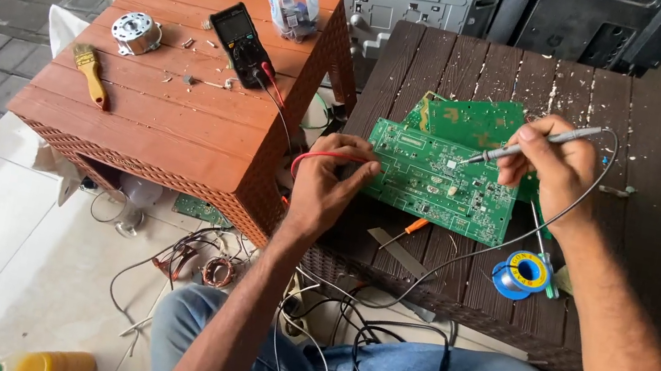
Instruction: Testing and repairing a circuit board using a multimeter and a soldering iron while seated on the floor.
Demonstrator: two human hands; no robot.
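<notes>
The green circuit board [440,182] lies flat on the dark bench [655,143], its long axis running approx. 9 to 3 o'clock, slightly tilted down to the right. The right hand [556,166] is closed around a soldering iron [528,146], held like a pen; its tip points toward 8 o'clock and meets the board near the upper middle. The left hand [329,181] sits at the board's 9 o'clock edge, fingers curled on the corner, w/ a red wire [327,156] passing under them; if it grips the wire I cannot tell. Both hands are at the board, the left touching it directly. A solder spool [525,272] lies at 5 o'clock of the board, and a small orange screwdriver [404,230] at 6 o'clock.
</notes>
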